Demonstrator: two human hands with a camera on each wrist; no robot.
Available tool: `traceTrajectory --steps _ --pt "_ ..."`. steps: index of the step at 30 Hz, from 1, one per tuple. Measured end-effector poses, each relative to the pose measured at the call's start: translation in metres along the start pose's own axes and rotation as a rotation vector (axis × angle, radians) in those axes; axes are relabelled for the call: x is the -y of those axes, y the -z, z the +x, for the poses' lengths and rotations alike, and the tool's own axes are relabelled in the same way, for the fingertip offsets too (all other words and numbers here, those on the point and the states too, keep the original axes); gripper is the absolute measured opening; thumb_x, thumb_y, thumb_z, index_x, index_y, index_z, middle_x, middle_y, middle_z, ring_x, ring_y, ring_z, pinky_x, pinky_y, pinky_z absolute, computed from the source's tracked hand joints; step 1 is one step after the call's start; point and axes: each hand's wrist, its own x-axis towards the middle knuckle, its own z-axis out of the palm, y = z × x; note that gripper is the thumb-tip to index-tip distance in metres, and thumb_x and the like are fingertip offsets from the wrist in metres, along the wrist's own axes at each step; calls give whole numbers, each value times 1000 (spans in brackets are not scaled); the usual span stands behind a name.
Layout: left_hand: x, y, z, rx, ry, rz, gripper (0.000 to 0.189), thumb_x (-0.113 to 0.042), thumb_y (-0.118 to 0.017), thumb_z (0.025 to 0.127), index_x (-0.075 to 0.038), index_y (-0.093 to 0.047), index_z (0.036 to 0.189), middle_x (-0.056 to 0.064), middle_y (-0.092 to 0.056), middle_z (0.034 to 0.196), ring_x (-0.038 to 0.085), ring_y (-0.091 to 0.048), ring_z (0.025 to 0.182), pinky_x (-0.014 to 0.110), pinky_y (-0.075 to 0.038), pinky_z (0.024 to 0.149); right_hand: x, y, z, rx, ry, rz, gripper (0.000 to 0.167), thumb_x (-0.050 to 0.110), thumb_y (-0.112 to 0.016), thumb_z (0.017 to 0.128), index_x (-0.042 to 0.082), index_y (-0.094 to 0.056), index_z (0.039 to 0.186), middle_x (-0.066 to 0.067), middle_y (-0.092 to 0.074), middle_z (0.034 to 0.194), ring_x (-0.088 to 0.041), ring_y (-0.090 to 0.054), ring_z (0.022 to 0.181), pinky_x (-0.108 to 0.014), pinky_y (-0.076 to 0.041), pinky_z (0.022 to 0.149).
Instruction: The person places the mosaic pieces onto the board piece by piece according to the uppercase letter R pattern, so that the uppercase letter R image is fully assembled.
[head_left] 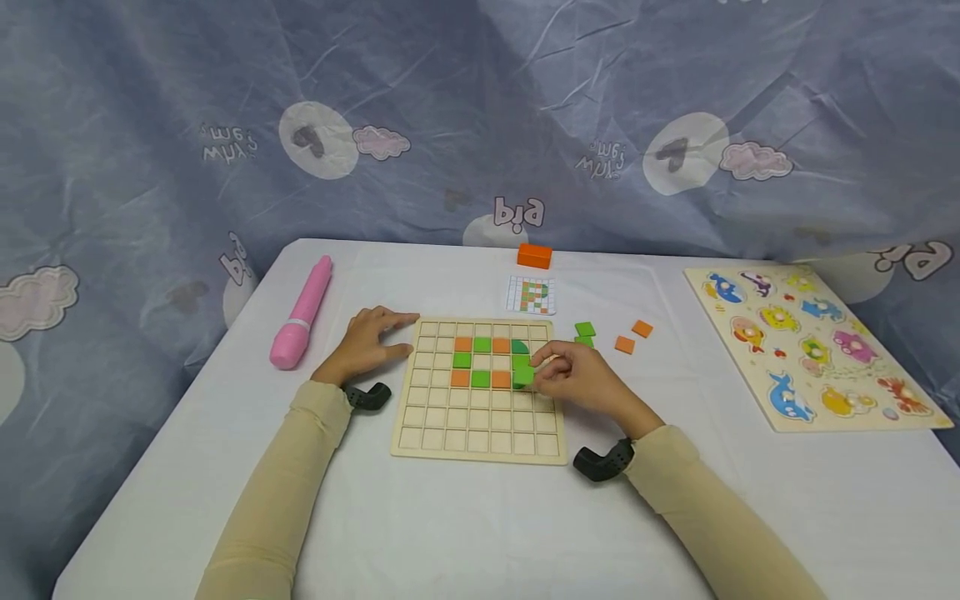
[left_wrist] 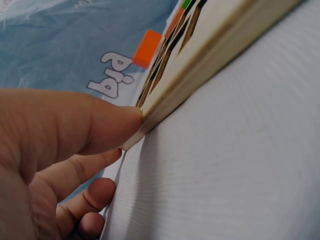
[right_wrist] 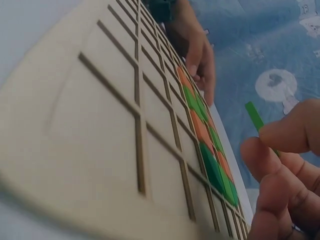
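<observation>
A wooden grid board (head_left: 442, 443) lies on the white table, with orange tiles (head_left: 460, 378), green tiles (head_left: 481, 378) and a dark green rounded piece (head_left: 519, 347) forming a ring around a bare cell. Above the ring's right side, my right hand (head_left: 583, 379) pinches a green square tile (right_wrist: 254, 115) between thumb and index finger; the right wrist view shows it edge-on, raised off the board. My left hand (head_left: 363, 343) touches the board's left edge with its thumb (left_wrist: 110, 125), another fingertip reaching the upper left corner. That hand's fingers are loosely extended.
Loose green tiles (head_left: 585, 329) and orange tiles (head_left: 625, 344) lie right of the board. Behind it are a small pattern card (head_left: 532, 295) and an orange block (head_left: 535, 256). A pink microphone-shaped object (head_left: 302, 317) lies left, a sea-animal puzzle board (head_left: 813, 350) far right.
</observation>
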Motion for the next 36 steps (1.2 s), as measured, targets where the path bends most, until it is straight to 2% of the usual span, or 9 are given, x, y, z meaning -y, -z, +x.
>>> traceTrajectory --steps 9,14,18,28,36 --pt "-4 2 2 5 -3 11 59 -25 -76 94 -9 -66 149 19 -64 127 41 -52 118 60 -32 110 10 -22 9 67 22 14 24 2 -76 90 -6 -70 112 -7 -78 84 -8 -54 63 -24 -47 65" --pt "-2 0 4 6 -8 14 59 -25 -76 93 -9 -66 149 18 -64 127 40 -52 118 60 -33 110 12 -33 13 82 37 2 21 4 -77 91 -3 -72 110 0 -75 78 -8 -52 64 -25 -47 70" --pt "0 0 5 6 -12 18 59 -26 -76 93 -10 -66 149 18 -65 127 40 -52 118 59 -33 109 14 -39 17 88 42 -40 19 7 -78 92 0 -74 109 4 -74 76 -9 -57 68 -27 -49 78" --pt "1 1 4 5 -10 16 59 -25 -76 93 -10 -66 149 17 -65 128 39 -52 117 59 -32 109 23 -57 24 99 63 -103 16 6 -79 91 3 -74 106 7 -67 70 -11 -56 72 -36 -49 89" --pt "0 2 2 5 0 17 59 -26 -76 93 -10 -67 149 17 -65 128 40 -52 119 59 -33 109 32 -71 26 92 30 -183 16 3 -79 89 5 -74 104 8 -68 71 -9 -54 65 -31 -48 75"
